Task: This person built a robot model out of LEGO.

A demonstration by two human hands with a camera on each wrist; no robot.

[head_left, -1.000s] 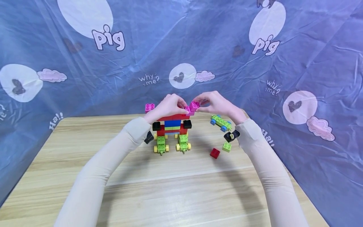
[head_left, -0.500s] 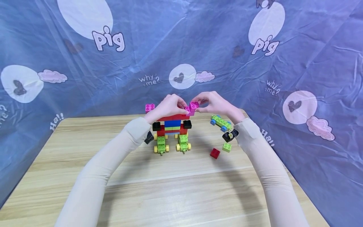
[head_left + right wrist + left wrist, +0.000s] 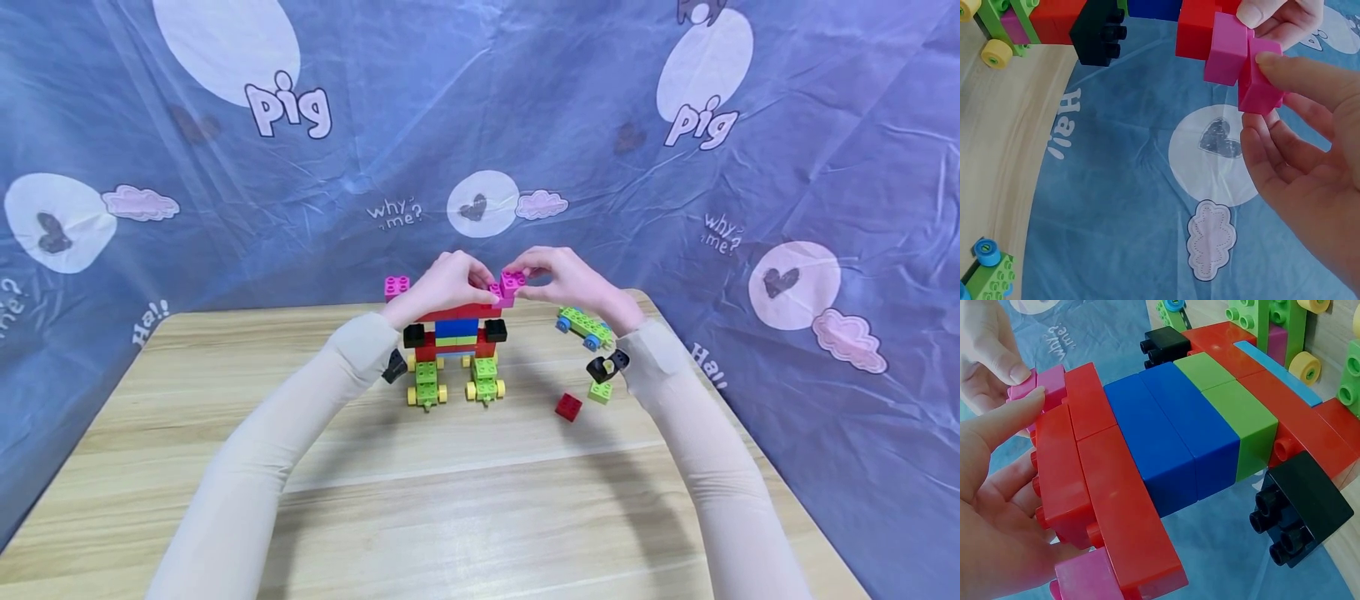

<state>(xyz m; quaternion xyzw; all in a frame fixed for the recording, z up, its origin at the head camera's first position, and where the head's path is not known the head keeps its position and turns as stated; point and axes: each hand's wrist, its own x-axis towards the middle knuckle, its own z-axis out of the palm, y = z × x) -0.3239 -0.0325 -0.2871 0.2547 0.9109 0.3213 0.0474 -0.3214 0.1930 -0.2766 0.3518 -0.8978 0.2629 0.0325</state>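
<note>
A building-brick figure with a blue middle (image 3: 457,327), red bars, black side bricks and green wheeled feet (image 3: 485,379) stands upright at the table's back. At its upper right end, my left hand (image 3: 450,279) grips a lower pink brick (image 3: 1227,53), thumb on it and fingers behind. My right hand (image 3: 564,279) pinches another pink brick (image 3: 1260,81) between thumb and fingers. In the head view this brick sits a step higher than the lower one, against it; how firmly they join I cannot tell. A further pink brick (image 3: 397,287) tops the figure's left end.
Right of the figure on the wooden table (image 3: 465,500) lie a red brick (image 3: 568,407), a green brick (image 3: 600,392) and a green wheeled base (image 3: 585,327) with blue wheels. A blue printed cloth (image 3: 337,208) hangs close behind and at the sides.
My right hand has dipped slightly, its wrist shifting down and a little left. The pink brick it pinches looks a bit more level. My left hand holds almost still.
</note>
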